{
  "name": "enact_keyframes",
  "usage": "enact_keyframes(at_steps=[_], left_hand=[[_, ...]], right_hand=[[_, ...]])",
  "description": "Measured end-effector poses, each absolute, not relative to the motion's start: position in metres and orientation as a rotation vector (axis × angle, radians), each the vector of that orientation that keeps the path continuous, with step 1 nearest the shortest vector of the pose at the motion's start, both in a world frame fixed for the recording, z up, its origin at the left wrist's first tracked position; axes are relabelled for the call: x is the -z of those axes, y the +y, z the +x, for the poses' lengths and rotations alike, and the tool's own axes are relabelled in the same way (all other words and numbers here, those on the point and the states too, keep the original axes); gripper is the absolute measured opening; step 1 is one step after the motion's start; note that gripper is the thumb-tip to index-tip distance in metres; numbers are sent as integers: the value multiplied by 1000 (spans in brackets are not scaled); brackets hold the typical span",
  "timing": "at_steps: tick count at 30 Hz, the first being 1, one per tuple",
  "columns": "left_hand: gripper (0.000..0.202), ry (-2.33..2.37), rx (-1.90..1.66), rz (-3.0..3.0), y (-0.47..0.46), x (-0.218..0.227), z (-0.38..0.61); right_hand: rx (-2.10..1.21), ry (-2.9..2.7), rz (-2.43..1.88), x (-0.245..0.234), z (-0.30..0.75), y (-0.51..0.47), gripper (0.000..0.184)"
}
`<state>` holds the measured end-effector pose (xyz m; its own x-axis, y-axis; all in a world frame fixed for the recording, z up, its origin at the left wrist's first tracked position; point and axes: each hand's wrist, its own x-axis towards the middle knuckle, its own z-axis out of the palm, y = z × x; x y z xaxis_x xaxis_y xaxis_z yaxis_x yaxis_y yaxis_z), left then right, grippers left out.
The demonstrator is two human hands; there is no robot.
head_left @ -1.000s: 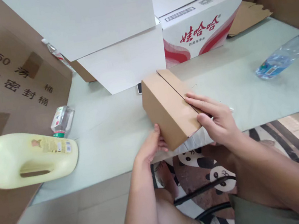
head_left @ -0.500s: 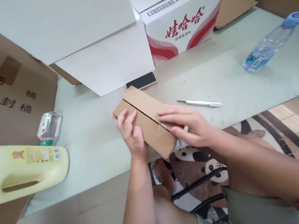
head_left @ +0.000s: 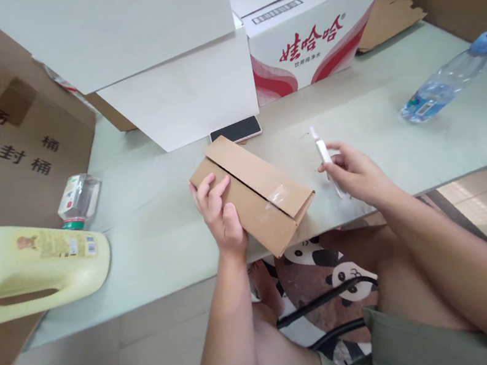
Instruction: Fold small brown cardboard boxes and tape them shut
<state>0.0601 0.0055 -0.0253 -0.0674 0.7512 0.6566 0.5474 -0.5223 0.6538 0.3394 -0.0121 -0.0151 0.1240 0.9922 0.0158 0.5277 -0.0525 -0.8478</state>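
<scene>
A small brown cardboard box (head_left: 258,189) lies flat on the pale green table (head_left: 166,220), its flaps closed and a strip of clear tape across the seam near its right end. My left hand (head_left: 218,214) rests on the box's left part, fingers bent and pressing down on the top. My right hand (head_left: 354,173) is to the right of the box, off it, with fingers closed round a slim white knife-like tool (head_left: 323,153) that points away from me.
A black phone (head_left: 235,129) lies behind the box, against stacked white cartons (head_left: 182,93). A red-and-white printed carton (head_left: 313,40) stands behind. A water bottle (head_left: 450,79) lies at right, a yellow jug (head_left: 29,268) and crushed bottle (head_left: 77,198) at left.
My right hand has left the box top and picked up the white tool that lay on the table. The box now lies flat; my left hand stays on it.
</scene>
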Motion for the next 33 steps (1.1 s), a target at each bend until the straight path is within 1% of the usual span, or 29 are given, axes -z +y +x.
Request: enact_keyframes(at_steps=[1, 2, 5, 7, 9, 12, 14, 17, 19, 21, 24, 29, 33], left_hand=[[42, 1434, -1627, 2006, 5, 25, 61], [42, 1442, -1622, 2003, 4, 25, 61], [43, 1461, -1607, 2017, 0, 22, 64], [43, 1504, -1590, 2040, -2, 18, 68], [44, 1570, -1565, 2058, -4, 15, 74], [44, 1649, -1526, 2080, -6, 10, 81], [44, 1665, -1518, 2089, -6, 8, 84], [43, 1645, -1523, 2084, -5, 8, 83], [43, 1626, -1520, 2071, -5, 8, 82], [43, 1617, -1513, 2057, -5, 8, 81], [42, 1621, -1517, 2063, -5, 8, 81], [42, 1605, -1567, 2091, -4, 7, 84], [42, 1632, -1560, 2082, -4, 8, 85]], right_hand=[[-886, -1366, -1494, 6, 334, -18, 40], [-949, -1263, -1319, -3, 328, -25, 39], [-1132, -1128, -907, -30, 312, -46, 18], [-1268, -1156, -729, -40, 304, -57, 15], [-1301, -1232, -676, -41, 298, -66, 17], [-1108, -1379, -833, -30, 294, -75, 9], [-949, -1449, -979, -21, 292, -78, 14], [-859, -1515, -1144, -17, 291, -77, 26], [-836, -1576, -1142, -21, 290, -76, 27], [-780, -1679, -1112, -30, 289, -75, 21], [-589, -1844, -1160, -42, 283, -75, 18], [-264, -1947, -1094, -45, 274, -75, 27], [-227, -1984, -1009, -43, 276, -77, 30]])
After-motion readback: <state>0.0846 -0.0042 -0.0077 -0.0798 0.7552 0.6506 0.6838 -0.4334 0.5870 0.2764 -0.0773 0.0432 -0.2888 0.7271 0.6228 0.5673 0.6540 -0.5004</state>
